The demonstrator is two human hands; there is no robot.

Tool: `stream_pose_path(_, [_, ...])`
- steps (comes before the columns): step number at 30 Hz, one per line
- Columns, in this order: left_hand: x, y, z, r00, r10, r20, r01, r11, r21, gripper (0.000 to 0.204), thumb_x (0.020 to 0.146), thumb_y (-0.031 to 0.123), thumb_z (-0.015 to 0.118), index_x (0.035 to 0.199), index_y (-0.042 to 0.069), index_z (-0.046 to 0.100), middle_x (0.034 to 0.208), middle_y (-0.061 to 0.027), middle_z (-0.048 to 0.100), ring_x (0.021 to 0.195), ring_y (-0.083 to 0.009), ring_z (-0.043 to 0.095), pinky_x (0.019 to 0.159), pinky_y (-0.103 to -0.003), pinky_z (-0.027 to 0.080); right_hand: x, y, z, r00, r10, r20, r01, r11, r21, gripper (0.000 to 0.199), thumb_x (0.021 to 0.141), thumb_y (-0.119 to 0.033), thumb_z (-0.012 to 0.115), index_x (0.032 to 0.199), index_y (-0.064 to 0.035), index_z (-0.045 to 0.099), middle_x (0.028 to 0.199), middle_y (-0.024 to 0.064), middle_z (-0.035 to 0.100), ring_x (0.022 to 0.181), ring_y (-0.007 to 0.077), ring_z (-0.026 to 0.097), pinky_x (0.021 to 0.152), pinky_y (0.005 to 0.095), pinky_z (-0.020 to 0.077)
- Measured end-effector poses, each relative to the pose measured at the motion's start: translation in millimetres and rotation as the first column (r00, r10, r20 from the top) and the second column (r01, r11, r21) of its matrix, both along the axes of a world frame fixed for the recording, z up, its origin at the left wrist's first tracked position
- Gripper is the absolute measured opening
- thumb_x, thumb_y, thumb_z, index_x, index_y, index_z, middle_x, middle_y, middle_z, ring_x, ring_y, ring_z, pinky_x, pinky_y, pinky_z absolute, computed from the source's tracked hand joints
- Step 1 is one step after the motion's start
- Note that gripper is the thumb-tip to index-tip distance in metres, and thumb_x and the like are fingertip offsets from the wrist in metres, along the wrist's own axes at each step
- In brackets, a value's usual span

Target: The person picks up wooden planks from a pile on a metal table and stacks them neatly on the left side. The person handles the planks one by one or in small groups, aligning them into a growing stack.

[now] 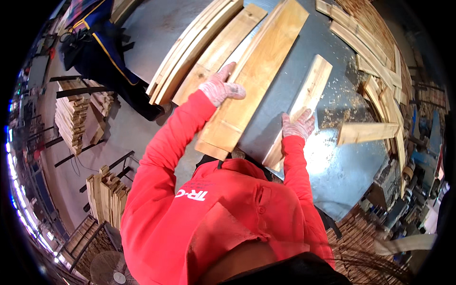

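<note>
Both my hands wear whitish, pink-stained gloves. My left hand [221, 86] is at the left edge of a wide wooden plank [259, 80], thumb over its top face and fingers along its side. The plank slants from the far side of the metal table towards my body, its near end overhanging the edge. To the right, my right hand [298, 126] grips a narrower wooden board [311, 84] from above, thumb on one side and fingers on the other. Left of the wide plank lie another flat board [221, 52] and a row of long boards [192, 50].
Sawdust and chips litter the metal table [351, 175]. A short board [368, 132] and several stacked pieces [363, 40] lie along its right side. A person in dark blue clothes [102, 47] stands at the far left. Racks of stacked boards [71, 118] stand on the left.
</note>
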State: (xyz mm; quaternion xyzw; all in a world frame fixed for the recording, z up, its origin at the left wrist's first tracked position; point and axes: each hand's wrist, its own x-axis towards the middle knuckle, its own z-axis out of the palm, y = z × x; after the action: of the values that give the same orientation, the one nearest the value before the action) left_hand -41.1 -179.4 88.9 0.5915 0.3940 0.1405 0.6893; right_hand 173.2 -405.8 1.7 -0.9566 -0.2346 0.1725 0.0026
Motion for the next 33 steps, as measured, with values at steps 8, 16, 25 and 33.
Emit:
stream_pose_path(8, [-97.8, 123.7, 84.4, 0.935, 0.267, -0.233, -0.009, 0.676, 0.737, 0.094, 0.066, 0.003, 0.075, 0.149, 0.011, 0.03, 0.136, -0.0136, 0.052, 0.109, -0.0177, 0.056, 0.092, -0.028, 0.047, -5.6, 21.2, 27.3, 0.988, -0.114, -0.1, 0.118, 0.992, 0.037, 0.106, 0.073, -0.05, 0.073, 0.151, -0.0074, 0.015, 0.151, 0.0279, 0.022, 0.14, 0.0409, 0.024, 0.115, 0.0441, 0.0239])
stream_pose_path(16, [-155.1, 238.6, 37.8, 0.518, 0.335, -0.787, 0.516, 0.612, 0.6, 0.097, 0.073, 0.033, 0.073, 0.15, 0.024, 0.016, 0.14, -0.02, 0.044, 0.126, -0.039, 0.048, 0.102, -0.044, 0.041, -16.9, 40.5, -30.4, 0.817, 0.067, -0.573, 0.409, 0.634, 0.657, 0.101, 0.067, -0.021, 0.081, 0.149, -0.0049, 0.025, 0.142, 0.0221, 0.04, 0.13, 0.0311, 0.042, 0.107, 0.0352, 0.0357])
stream_pose_path(25, [-135.1, 196.6, 2.1, 0.659, 0.48, -0.578, 0.537, 0.238, 0.809, 0.082, 0.081, 0.033, 0.071, 0.149, 0.015, 0.029, 0.139, -0.0202, 0.044, 0.13, -0.036, 0.043, 0.106, -0.043, 0.037, -8.3, 80.9, 13.7, -0.053, 0.594, -0.803, 0.919, 0.344, 0.194, 0.071, 0.069, -0.034, 0.078, 0.123, 0.0032, 0.049, 0.09, 0.0127, 0.061, 0.077, 0.0235, 0.058, 0.069, 0.0341, 0.0512])
stream_pose_path(33, [-20.7, 44.7, -46.8, 0.447, 0.107, -0.888, 0.681, 0.603, 0.416, 0.089, 0.082, 0.053, 0.062, 0.148, 0.008, 0.024, 0.151, -0.0261, 0.023, 0.136, -0.0445, 0.028, 0.103, -0.054, 0.031, 17.6, 88.6, -51.2, 0.217, 0.328, -0.919, 0.736, 0.563, 0.375, 0.062, 0.072, -0.026, 0.077, 0.119, 0.005, 0.052, 0.103, 0.0145, 0.057, 0.091, 0.0258, 0.057, 0.085, 0.0381, 0.0493])
